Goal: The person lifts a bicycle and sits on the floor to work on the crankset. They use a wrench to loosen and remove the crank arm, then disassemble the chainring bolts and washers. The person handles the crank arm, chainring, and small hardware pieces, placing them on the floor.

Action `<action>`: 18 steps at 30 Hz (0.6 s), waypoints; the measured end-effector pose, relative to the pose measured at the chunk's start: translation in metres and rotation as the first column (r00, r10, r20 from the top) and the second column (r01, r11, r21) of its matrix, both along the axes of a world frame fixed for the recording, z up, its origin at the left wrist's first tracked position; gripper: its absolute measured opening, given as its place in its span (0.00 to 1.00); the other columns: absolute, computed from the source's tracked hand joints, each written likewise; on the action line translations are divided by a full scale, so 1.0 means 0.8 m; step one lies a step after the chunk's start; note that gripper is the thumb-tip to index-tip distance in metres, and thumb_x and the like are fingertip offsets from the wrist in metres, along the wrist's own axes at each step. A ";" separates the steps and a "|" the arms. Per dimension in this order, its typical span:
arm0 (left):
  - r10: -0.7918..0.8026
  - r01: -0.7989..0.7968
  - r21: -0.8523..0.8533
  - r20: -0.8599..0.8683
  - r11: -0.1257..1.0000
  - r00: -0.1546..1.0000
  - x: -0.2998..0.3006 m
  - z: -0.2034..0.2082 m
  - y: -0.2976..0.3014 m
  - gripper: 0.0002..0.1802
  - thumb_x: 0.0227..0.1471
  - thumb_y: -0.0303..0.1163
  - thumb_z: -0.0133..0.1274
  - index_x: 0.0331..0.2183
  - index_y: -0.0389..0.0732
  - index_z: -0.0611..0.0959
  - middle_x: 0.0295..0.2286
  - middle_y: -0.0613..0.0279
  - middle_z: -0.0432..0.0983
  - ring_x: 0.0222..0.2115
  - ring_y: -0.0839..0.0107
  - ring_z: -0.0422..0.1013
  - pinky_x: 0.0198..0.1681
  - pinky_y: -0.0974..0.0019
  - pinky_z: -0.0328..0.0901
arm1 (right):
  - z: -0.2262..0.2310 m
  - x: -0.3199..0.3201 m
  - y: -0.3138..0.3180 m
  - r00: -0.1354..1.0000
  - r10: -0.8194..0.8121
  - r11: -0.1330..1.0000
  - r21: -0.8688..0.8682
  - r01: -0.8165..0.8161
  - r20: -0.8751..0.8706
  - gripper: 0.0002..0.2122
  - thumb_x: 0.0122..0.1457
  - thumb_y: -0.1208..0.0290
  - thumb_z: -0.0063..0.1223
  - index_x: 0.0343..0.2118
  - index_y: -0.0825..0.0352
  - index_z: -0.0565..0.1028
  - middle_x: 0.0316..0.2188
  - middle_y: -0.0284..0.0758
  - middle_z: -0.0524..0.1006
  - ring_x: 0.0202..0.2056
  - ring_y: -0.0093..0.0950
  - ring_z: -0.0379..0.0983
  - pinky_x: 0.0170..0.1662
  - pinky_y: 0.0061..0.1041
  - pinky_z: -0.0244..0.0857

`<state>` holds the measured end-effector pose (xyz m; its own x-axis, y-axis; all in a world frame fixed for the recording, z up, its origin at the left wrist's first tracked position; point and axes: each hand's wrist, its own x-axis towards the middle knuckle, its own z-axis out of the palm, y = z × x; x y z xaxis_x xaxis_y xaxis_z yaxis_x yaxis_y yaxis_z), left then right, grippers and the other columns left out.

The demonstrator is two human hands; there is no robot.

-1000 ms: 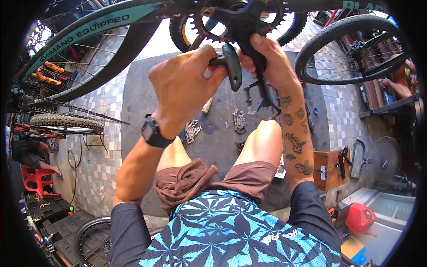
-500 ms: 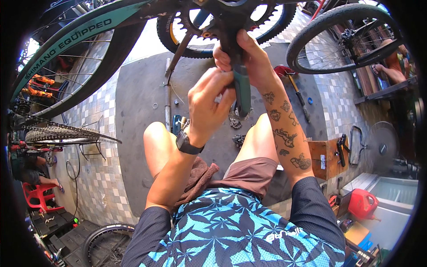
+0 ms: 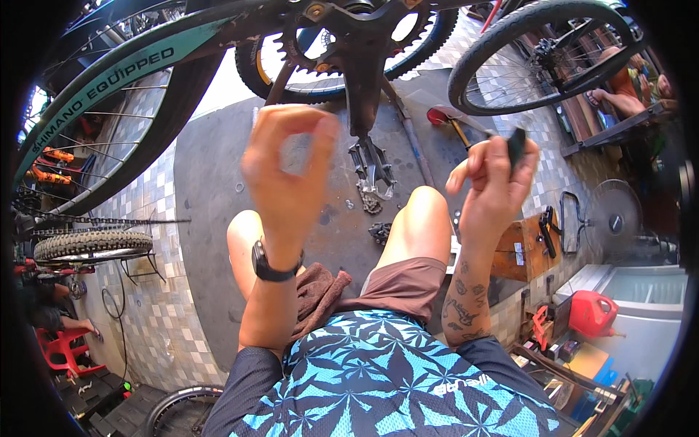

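Your R hand (image 3: 499, 180), at 2 o'clock, grips a dark tool (image 3: 516, 146) in the fingers, most of it hidden; your L hand (image 3: 286, 175), at 11, is blurred, thumb and finger curled in a narrow ring, can't tell if anything's pinched there. The crank (image 3: 362, 84) hangs at 12 w/ the pedal (image 3: 373, 169) at its lower end, neither hand touching. Risks, IMO: a loose finger hold could drop the tool; a quick swing inward could bark knuckles on the pedal or chainring (image 3: 295, 55) teeth; loose chain (image 3: 370, 203) on the mat (image 3: 211, 240) could get kicked if you shift. Containers: red jug (image 3: 591, 313) at 4, contents n/a; wooden box (image 3: 507, 253) btwn 3 & 4, inside not visible; white glass-topped chest (image 3: 652, 318) at 4, contents unclear.
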<state>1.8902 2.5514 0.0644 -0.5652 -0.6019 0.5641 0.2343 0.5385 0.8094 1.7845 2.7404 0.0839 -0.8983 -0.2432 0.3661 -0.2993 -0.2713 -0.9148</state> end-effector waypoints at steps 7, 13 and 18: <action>-0.598 0.748 0.391 -0.449 0.537 0.664 -0.092 -0.035 -0.033 0.31 0.59 0.36 0.61 0.60 0.34 0.71 0.53 0.43 0.76 0.52 0.55 0.76 0.59 0.52 0.68 | -0.016 0.022 -0.022 0.999 -0.012 0.973 -0.229 0.004 -0.035 0.07 0.70 0.71 0.44 0.46 0.64 0.60 0.26 0.43 0.77 0.17 0.27 0.71 0.22 0.24 0.67; -0.689 0.855 0.341 -0.508 0.391 0.518 -0.115 -0.039 -0.048 0.11 0.61 0.29 0.57 0.43 0.34 0.83 0.39 0.51 0.83 0.37 0.66 0.79 0.45 0.62 0.72 | -0.029 0.032 -0.045 0.998 0.062 0.954 -0.293 -0.060 -0.002 0.07 0.70 0.75 0.46 0.44 0.62 0.60 0.20 0.28 0.64 0.18 0.15 0.60 0.20 0.17 0.56; -0.691 0.860 0.349 -0.515 0.372 0.508 -0.116 -0.039 -0.050 0.08 0.60 0.29 0.57 0.38 0.34 0.84 0.33 0.56 0.81 0.32 0.70 0.74 0.40 0.64 0.70 | -0.036 0.032 -0.056 0.999 0.032 0.953 -0.301 -0.033 -0.009 0.07 0.70 0.74 0.47 0.42 0.62 0.61 0.19 0.24 0.62 0.18 0.10 0.55 0.20 0.15 0.47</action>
